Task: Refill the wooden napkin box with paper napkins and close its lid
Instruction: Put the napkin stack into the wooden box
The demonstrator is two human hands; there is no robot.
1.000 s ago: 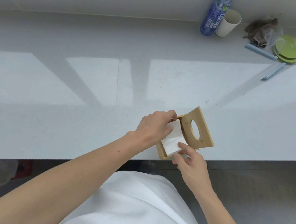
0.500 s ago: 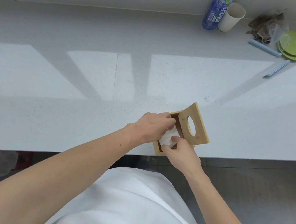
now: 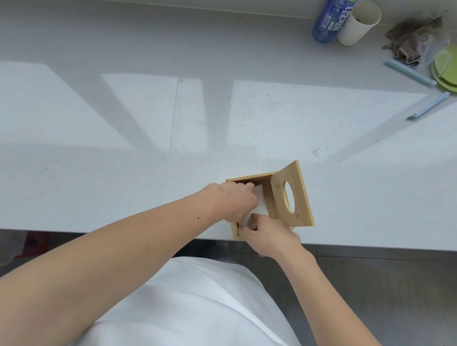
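The wooden napkin box (image 3: 249, 179) sits at the counter's near edge. Its lid (image 3: 300, 192), a board with an oval hole, stands open and upright on the right side. White paper napkins (image 3: 260, 205) lie inside the box, mostly hidden by my hands. My left hand (image 3: 231, 199) reaches in from the left, fingers curled down on the napkins along the box's left wall. My right hand (image 3: 267, 234) is at the box's near corner, fingers pressed on the napkins' near edge.
The grey counter (image 3: 111, 128) stretches wide to the left and back. At the far right stand a blue bottle (image 3: 334, 12), a white cup (image 3: 359, 23), a crumpled cloth (image 3: 413, 37), green plates (image 3: 454, 69) and two pale blue sticks (image 3: 409, 71). Floor lies below the near edge.
The napkins went from sticking up out of the box to lying down inside it. Both hands followed them down into the box. The lid stayed open.
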